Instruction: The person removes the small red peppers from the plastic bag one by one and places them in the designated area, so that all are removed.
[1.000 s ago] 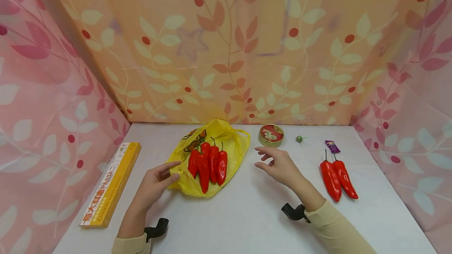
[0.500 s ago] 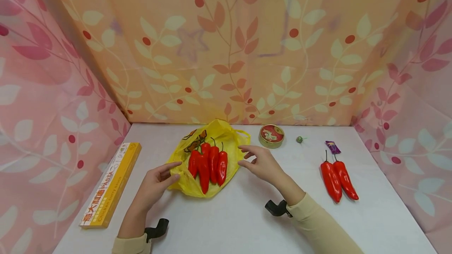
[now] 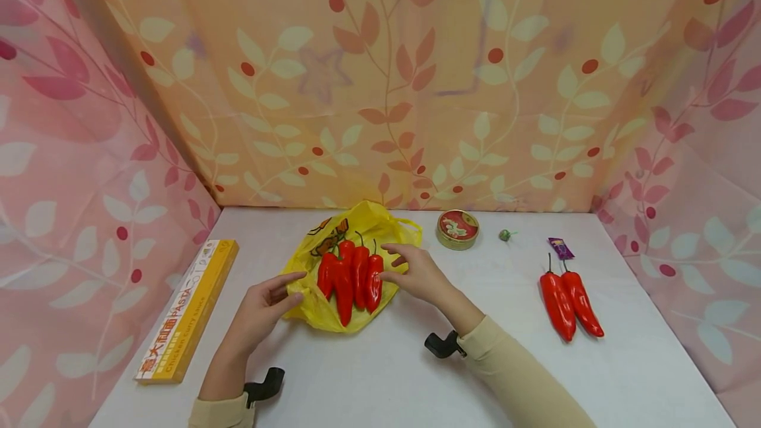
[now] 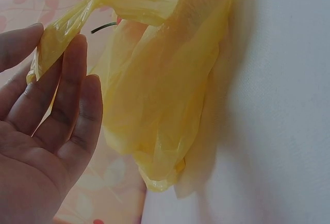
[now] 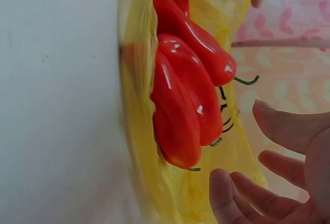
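A yellow plastic bag [image 3: 392, 236] lies spread on the table with several glossy red chili peppers [image 3: 341, 283] in its mouth, their green stems toward the far side. My left hand [image 3: 259, 312] pinches the bag's left edge between thumb and fingers; the left wrist view shows the plastic [image 4: 56, 41] drawn up between them. Over the bag's right side hovers my right hand [image 3: 419, 275], its thumb and fingers spread apart and holding nothing. Its fingertips are near the rightmost pepper [image 3: 373, 286]. In the right wrist view a gap shows between this hand [image 5: 289, 167] and the peppers [image 5: 175, 115].
A long yellow-and-white pasta box [image 3: 187, 312] lies at the left. Behind the right hand stands a round red-lidded tin [image 3: 457, 229], with a small green-wrapped lollipop [image 3: 504, 235] beside it. Farther right are a purple wrapped candy [image 3: 560, 248] and two red peppers [image 3: 565, 306]. Patterned cloth walls surround the table.
My right hand has moved left, from in front of the tin to over the bag's right side by the peppers. The left hand and the bag have stayed in place.
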Available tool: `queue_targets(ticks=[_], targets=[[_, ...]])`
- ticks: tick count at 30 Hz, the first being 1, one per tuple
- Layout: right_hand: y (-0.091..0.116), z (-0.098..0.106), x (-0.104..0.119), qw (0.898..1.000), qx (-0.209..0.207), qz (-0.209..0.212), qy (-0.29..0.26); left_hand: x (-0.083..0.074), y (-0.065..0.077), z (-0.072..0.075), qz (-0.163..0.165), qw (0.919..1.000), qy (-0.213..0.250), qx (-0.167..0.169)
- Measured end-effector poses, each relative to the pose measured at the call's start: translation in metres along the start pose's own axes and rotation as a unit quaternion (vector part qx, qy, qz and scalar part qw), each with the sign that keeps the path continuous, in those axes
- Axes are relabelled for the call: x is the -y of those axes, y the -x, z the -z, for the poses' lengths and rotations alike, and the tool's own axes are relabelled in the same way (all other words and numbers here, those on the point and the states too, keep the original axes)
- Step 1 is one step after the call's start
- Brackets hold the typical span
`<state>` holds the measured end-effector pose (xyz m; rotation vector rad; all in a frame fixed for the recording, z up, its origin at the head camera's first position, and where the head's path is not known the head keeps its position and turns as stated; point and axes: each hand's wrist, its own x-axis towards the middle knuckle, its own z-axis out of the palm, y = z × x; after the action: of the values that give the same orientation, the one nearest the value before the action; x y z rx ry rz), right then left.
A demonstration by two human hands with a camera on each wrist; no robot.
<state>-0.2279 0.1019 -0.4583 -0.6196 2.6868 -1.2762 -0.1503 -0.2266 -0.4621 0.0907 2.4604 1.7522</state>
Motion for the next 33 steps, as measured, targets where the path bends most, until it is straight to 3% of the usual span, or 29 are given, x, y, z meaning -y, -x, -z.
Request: queue_targets(ticks=[9,21,33], targets=[[-0.017,-0.02,-0.01,0.998,0.043,-0.047,-0.028,0.0,-0.001,0.0,0.0,1.0,0.001,0.001],[-0.021,-0.037,-0.009,0.994,0.063,-0.085,-0.013,0.0,0.0,-0.001,0.005,1.0,-0.002,-0.001],[-0.02,-0.03,-0.002,0.994,0.026,-0.101,-0.03,-0.001,0.0,0.0,0.006,1.0,-0.005,-0.002]])
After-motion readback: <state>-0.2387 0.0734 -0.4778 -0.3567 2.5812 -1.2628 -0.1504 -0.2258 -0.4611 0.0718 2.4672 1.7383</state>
